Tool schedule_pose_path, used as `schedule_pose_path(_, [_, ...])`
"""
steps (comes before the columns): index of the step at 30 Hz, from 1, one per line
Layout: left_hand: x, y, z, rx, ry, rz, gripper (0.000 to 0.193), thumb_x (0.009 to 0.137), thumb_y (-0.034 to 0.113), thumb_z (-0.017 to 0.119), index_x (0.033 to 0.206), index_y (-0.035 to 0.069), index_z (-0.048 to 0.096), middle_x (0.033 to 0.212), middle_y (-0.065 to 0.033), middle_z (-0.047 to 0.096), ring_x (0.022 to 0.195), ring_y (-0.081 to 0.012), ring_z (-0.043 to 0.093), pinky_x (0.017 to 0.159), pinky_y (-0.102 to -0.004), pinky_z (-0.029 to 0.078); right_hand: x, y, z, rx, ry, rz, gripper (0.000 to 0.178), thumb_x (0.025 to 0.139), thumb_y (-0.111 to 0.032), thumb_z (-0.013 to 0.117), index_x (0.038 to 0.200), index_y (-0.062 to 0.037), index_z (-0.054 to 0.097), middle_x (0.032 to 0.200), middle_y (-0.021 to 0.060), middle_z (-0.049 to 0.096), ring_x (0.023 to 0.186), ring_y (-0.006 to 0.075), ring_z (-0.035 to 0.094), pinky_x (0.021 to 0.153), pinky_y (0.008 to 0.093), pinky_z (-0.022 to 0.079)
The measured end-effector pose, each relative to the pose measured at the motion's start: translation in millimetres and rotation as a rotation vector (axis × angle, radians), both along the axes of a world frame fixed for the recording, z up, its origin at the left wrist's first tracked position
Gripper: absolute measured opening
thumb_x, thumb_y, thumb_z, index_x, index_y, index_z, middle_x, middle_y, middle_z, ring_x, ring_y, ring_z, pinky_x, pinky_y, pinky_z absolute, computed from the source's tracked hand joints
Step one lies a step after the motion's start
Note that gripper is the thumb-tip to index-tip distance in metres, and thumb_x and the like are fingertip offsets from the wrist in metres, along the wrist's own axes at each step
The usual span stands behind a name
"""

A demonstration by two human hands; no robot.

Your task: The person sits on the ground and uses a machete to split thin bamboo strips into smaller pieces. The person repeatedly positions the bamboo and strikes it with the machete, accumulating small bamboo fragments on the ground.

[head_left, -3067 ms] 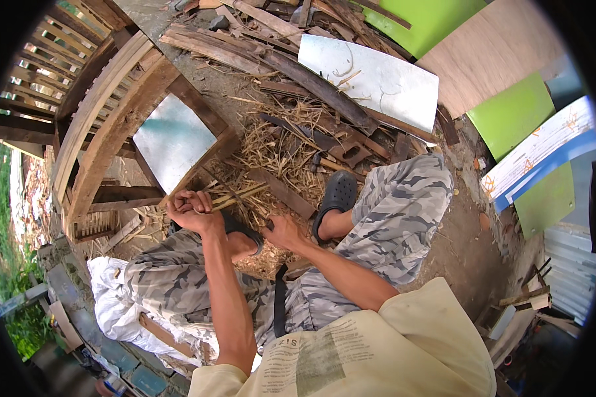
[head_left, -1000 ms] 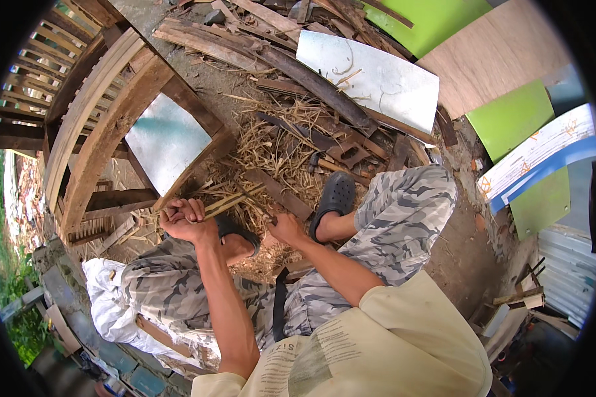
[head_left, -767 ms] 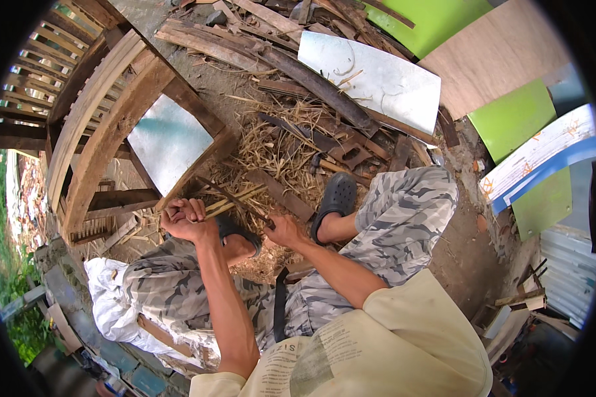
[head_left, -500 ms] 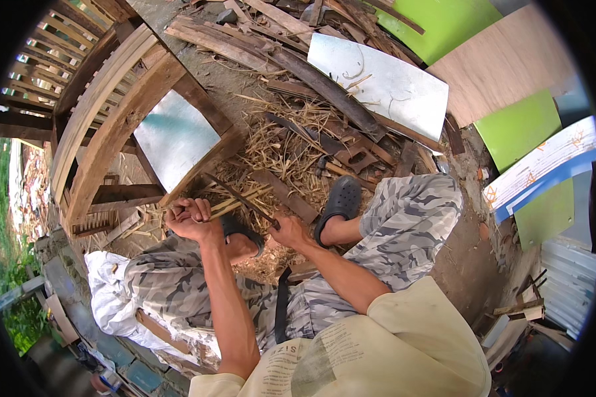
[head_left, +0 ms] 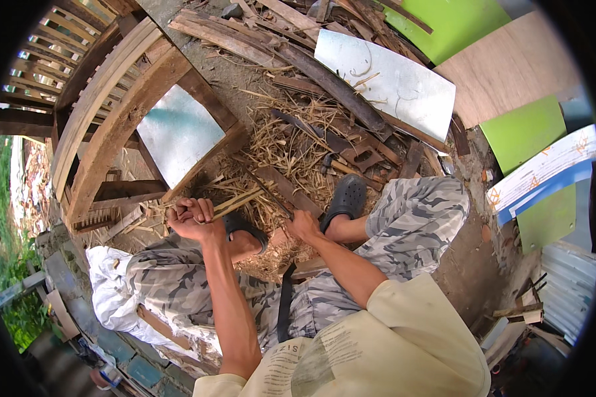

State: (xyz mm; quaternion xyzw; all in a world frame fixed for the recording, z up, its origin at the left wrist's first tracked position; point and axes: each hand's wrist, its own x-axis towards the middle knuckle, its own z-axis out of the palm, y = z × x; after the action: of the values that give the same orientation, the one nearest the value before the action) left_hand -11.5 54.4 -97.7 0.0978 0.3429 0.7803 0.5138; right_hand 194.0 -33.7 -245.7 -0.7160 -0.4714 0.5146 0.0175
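Observation:
My left hand (head_left: 193,217) is closed around one end of a thin, pale bamboo strip (head_left: 246,196), which points away to the right. In my right hand (head_left: 303,227) is a knife (head_left: 266,189) with a long, narrow dark blade, its tip angled up to the left. The fist hides most of its handle. The blade crosses near the strip's far end; whether they touch I cannot tell. Both hands are low, between my knees, near my dark clogs (head_left: 346,200). Beneath them the ground is covered with shavings (head_left: 281,255).
On the left stands a slatted wooden frame (head_left: 132,86) with a metal sheet (head_left: 180,137). Ahead lie split scraps (head_left: 271,149), a hammer (head_left: 326,163), old planks (head_left: 238,45) and another metal sheet (head_left: 391,86). Green panels (head_left: 523,132) and plywood (head_left: 510,66) are at right.
My right hand has drawn the knife to the right, away from my left hand. The left hand keeps its hold on the bamboo strip, nearly still.

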Motion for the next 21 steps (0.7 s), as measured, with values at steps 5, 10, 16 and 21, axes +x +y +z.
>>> schedule_pose_path(5, [-2, 3, 2, -0.024, 0.016, 0.015, 0.05, 0.099, 0.039, 0.032, 0.07, 0.006, 0.056, 0.043, 0.0003, 0.033, 0.034, -0.0111, 0.029, 0.035, -0.0256, 0.022, -9, -6, 22, 0.157, 0.011, 0.104, 0.043, 0.083, -0.033, 0.063, 0.103, 0.0046, 0.067, 0.09, 0.0288, 0.067, 0.092, 0.0441, 0.065, 0.085, 0.05, 0.051])
schedule_pose_path(10, [3, 5, 4, -0.027, 0.041, -0.022, 0.049, 0.099, 0.039, 0.033, 0.07, 0.006, 0.055, 0.044, 0.0005, 0.034, 0.034, -0.011, 0.03, 0.035, -0.0258, 0.023, 27, -10, -30, -0.094, -0.153, 0.033, 0.042, 0.082, -0.032, 0.063, 0.107, 0.0013, 0.067, 0.093, 0.0296, 0.067, 0.092, 0.0448, 0.065, 0.084, 0.0492, 0.052])
schedule_pose_path(16, [4, 8, 3, -0.006, 0.052, -0.02, 0.049, 0.098, 0.038, 0.033, 0.071, 0.006, 0.058, 0.044, -0.0003, 0.037, 0.033, -0.0117, 0.03, 0.033, -0.026, 0.024, 0, -10, -13, 0.332, 0.122, 0.059, 0.037, 0.082, -0.032, 0.064, 0.097, 0.001, 0.069, 0.088, 0.0285, 0.067, 0.09, 0.0402, 0.067, 0.078, 0.0478, 0.053])
schedule_pose_path(21, [3, 10, 3, -0.002, -0.001, -0.035, 0.05, 0.097, 0.038, 0.032, 0.071, 0.006, 0.058, 0.044, -0.0011, 0.039, 0.032, -0.0121, 0.031, 0.031, -0.0251, 0.023, 10, -10, -13, 0.04, 0.083, -0.052, 0.034, 0.08, -0.029, 0.062, 0.091, 0.0029, 0.069, 0.084, 0.0281, 0.067, 0.085, 0.0421, 0.066, 0.08, 0.0496, 0.052])
